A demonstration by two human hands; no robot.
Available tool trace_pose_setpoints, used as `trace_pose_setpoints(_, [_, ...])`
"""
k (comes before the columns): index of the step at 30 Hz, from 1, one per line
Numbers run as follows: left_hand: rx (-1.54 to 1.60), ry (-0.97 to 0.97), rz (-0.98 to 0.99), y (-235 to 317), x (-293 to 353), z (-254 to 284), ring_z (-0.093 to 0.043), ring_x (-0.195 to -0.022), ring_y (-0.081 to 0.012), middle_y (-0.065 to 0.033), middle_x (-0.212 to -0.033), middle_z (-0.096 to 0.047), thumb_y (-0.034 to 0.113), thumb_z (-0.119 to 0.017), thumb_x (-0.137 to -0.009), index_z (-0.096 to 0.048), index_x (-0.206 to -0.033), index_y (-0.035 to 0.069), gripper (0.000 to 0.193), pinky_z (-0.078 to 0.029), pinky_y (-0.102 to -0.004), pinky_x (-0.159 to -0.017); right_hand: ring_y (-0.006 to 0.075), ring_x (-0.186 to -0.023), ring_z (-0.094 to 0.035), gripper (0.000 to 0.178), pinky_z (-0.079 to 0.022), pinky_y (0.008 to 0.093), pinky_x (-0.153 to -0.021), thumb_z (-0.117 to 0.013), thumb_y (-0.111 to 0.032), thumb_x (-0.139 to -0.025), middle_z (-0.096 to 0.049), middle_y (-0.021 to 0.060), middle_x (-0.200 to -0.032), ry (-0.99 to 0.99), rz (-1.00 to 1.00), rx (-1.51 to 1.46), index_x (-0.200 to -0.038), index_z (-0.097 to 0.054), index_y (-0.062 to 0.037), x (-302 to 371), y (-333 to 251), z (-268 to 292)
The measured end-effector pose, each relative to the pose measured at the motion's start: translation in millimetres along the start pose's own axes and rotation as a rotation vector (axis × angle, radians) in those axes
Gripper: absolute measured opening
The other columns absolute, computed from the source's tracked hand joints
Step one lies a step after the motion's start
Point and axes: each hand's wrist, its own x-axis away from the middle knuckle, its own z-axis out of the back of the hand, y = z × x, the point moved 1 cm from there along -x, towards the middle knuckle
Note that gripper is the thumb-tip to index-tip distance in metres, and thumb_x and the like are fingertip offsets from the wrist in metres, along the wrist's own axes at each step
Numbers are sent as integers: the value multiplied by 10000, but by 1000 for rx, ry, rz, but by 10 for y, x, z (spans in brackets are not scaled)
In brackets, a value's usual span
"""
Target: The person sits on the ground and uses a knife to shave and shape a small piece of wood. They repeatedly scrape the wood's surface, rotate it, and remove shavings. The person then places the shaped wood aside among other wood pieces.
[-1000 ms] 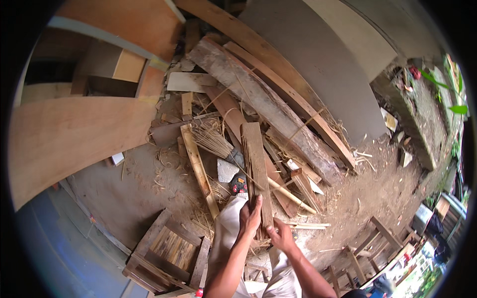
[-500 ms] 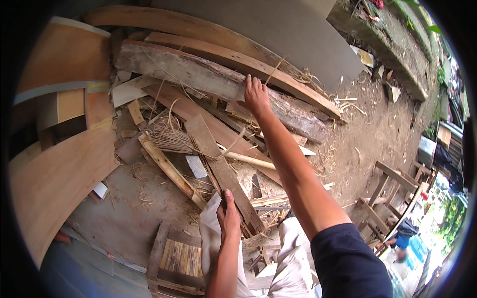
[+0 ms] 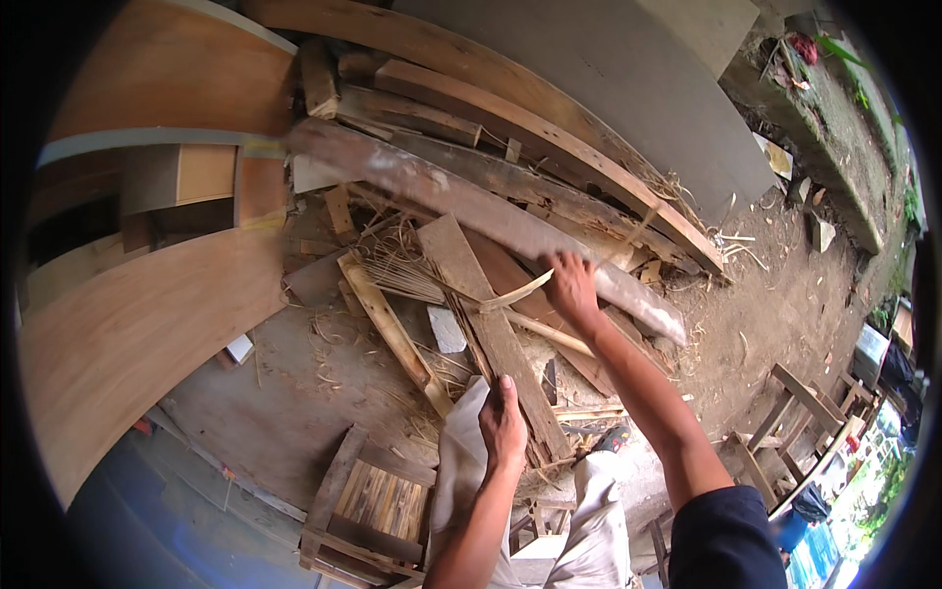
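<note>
My right hand [image 3: 572,287] is closed over the near edge of a long, weathered wooden plank [image 3: 461,201], which lies slanting across the pile and is blurred toward its left end. Close to my knee, my left hand [image 3: 503,424] is closed round something dark, mostly hidden by the fingers. Just right of that hand, a shorter rough board [image 3: 491,314] leans up from my legs onto the pile. A bundle of thin strips [image 3: 397,275] lies beside it, next to a narrow pale wood piece [image 3: 392,329].
Behind the plank lie more long boards [image 3: 549,147] and a large grey sheet [image 3: 608,83]. Wooden cabinet panels [image 3: 167,324] stand at left. A small slatted wooden stool [image 3: 373,501] is near my left leg; wooden frames [image 3: 785,422] stand at right.
My right hand has come nearer and drawn the long plank toward me, uncovering boards behind it. The view has shifted, while my left hand stays by the leaning board.
</note>
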Motion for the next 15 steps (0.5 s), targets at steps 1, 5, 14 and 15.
trace_pose_setpoints(1, [-10,22,-30,14,-5,11,-564,-1185,-292,-209,-1283,-614,567,-538,-978,-549,-1297,-81,722,-418,-376,-1020,305,-1098,-553,382,-407,485,-914,-657,-246,-886,-572,135,-1142,-90,17,-10,-1230,-576,-99,138,-55,-56])
trace_pose_setpoints(5, [49,52,-194,33,26,57,-621,-989,-267,-169,-1089,-672,520,-573,-977,-595,-1208,-60,624,-480,-368,-883,319,-1143,-548,360,-419,458,-953,-650,-251,-897,-583,145,-1182,-316,-63,-144,-1218,-618,-89,443,-90,-199])
trace_pose_setpoints(14, [-59,66,-168,14,96,53,-647,-834,-267,-146,-908,-689,483,-643,-950,-614,-1039,-28,519,-501,-379,-770,299,-1083,-672,426,-508,407,-937,-660,-266,-952,-655,254,-1207,-428,-566,-1083,-1227,-595,51,457,-480,478])
trace_pose_setpoints(15, [-66,65,-172,25,103,49,-653,-828,-278,-154,-906,-690,479,-652,-945,-610,-1036,-28,516,-503,-386,-763,291,-1129,-655,477,-495,401,-970,-660,-282,-957,-640,253,-1250,-462,-668,-1219,-1282,-566,55,439,-547,592])
